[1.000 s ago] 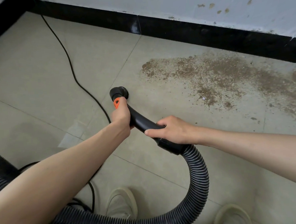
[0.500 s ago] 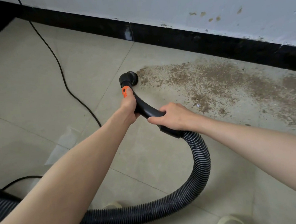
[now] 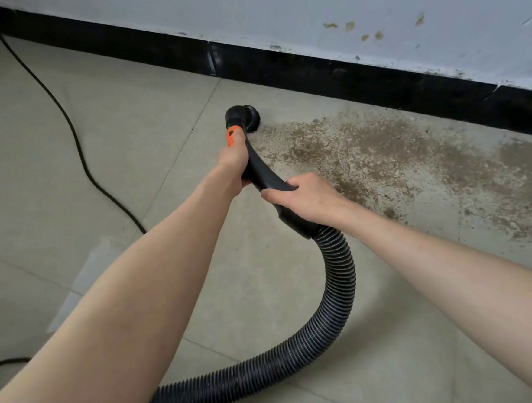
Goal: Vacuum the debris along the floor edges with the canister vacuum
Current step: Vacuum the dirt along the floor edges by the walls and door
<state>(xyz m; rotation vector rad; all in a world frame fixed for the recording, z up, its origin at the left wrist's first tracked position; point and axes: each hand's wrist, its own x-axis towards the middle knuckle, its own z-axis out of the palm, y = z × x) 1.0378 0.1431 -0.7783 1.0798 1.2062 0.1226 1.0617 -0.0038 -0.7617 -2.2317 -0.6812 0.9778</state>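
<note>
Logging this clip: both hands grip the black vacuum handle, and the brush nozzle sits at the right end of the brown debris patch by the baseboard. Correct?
Not quite. The head view shows the brush nozzle at the left end of the debris patch. Left hand and right hand both grip the handle.

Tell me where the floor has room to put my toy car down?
Bare tiles lie between the power cord and the black baseboard, left of the nozzle. The right side is crowded with brown debris; the hose loops near the arms.

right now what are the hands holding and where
Both grip the vacuum's curved black handle: left hand near the orange collar, right hand by the ribbed hose.
</note>
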